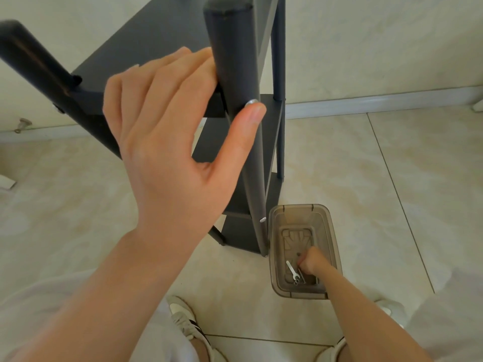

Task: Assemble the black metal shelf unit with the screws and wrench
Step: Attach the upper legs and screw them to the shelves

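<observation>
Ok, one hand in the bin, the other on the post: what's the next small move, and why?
Probably close the right hand on the silver wrench in the bin and bring it up to the screw. The wrench lies beside that hand, and the left hand grips the post with its thumb on that screw.

The pale beige tiled floor (366,178) carries the black shelf unit (236,231), standing upright on its feet near the white skirting (366,103). A translucent brown plastic box (272,257) sits just beside its nearest foot. 2 light shoes (183,317) stand at the near edge, and a white scrap (6,182) lies far left
</observation>
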A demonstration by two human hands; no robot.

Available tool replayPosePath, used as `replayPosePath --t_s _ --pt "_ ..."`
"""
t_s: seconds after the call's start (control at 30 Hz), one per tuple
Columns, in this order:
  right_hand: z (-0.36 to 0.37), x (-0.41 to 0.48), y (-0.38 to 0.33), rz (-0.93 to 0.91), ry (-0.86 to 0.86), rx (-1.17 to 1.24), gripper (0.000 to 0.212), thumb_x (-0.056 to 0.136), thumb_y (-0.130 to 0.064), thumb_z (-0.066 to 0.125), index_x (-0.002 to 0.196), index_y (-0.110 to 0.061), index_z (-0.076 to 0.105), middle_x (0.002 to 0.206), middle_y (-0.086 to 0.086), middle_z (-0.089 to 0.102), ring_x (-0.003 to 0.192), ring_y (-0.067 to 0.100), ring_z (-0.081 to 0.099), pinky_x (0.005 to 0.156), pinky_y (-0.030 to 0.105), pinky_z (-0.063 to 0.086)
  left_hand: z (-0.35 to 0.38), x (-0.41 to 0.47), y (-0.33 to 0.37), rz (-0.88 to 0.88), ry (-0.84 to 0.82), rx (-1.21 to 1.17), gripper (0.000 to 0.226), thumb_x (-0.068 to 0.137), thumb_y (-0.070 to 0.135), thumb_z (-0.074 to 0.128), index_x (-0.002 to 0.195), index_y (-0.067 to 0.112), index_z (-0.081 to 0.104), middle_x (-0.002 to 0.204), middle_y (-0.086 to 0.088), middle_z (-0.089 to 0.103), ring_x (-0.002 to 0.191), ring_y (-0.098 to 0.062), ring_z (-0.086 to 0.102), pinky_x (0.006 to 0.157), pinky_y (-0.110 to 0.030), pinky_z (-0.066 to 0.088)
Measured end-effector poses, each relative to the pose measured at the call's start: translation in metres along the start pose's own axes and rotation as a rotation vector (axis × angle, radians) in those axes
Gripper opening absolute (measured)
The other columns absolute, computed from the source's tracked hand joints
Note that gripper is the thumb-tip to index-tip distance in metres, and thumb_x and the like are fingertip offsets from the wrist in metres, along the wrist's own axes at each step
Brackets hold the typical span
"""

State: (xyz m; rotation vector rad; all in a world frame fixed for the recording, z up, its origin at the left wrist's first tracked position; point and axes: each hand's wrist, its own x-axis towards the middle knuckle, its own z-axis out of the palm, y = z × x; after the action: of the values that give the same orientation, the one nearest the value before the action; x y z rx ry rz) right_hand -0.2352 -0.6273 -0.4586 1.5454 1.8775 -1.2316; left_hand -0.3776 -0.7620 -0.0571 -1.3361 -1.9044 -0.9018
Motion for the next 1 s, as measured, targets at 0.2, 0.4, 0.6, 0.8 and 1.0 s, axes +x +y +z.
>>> replayPosePath --t_s 0.2,0.4,0.6,0.8,1.0 --pt "-0.009 -0.007 0.002 -0.054 -0.003 0.083 0.009 0.092 -0.003 0.060 0.096 0.002 0.066 0.091 0.015 0.068 0.089 0.028 0.068 0.082 0.038 0.057 -0.001 0.004 0.004 0.043 0.032 -0.006 0.042 0.106 0.039 0.048 0.107 0.006 0.073 0.112 -0.002 0.071 0.109 -0.027 0.063 0.098 -0.042 0.038" --pt "-0.025 -0.038 -0.019 -0.062 -0.027 0.684 0.011 0.085 0.005 0.068 0.092 -0.001 0.064 0.090 0.018 0.072 0.074 0.027 0.075 0.074 0.039 0.062 -0.005 0.007 0.006 0.037 0.052 -0.011 0.038 0.100 0.043 0.055 0.109 0.012 0.075 0.113 0.004 0.073 0.115 -0.021 0.065 0.098 -0.039 0.041" --pt "-0.055 -0.105 -0.072 -0.300 -0.061 1.115 0.012 0.082 -0.009 0.074 0.094 -0.007 0.073 0.089 0.011 0.075 0.081 0.022 0.074 0.070 0.028 0.059 -0.010 0.010 0.006 0.017 0.017 0.013 0.038 0.097 0.046 0.060 0.112 0.014 0.076 0.115 0.006 0.074 0.122 -0.018 0.063 0.101 -0.037 0.039" --pt "-0.084 -0.177 -0.133 -0.399 0.107 1.262 0.015 0.089 -0.018 0.069 0.096 -0.005 0.074 0.079 0.009 0.070 0.065 0.016 0.064 0.067 0.027 0.053 -0.018 0.015 0.003 0.017 -0.136 0.092 0.048 0.099 0.052 0.047 0.122 0.018 0.071 0.132 0.004 0.068 0.134 -0.021 0.055 0.107 -0.039 0.032" --pt "-0.103 -0.227 -0.151 -0.477 0.178 1.360 0.022 0.095 -0.026 0.063 0.092 -0.005 0.071 0.076 0.007 0.070 0.062 0.012 0.062 0.069 0.027 0.051 -0.026 0.017 -0.008 -0.045 -0.224 0.082 0.053 0.100 0.056 0.042 0.129 0.020 0.068 0.137 0.004 0.064 0.136 -0.020 0.052 0.116 -0.043 0.028"
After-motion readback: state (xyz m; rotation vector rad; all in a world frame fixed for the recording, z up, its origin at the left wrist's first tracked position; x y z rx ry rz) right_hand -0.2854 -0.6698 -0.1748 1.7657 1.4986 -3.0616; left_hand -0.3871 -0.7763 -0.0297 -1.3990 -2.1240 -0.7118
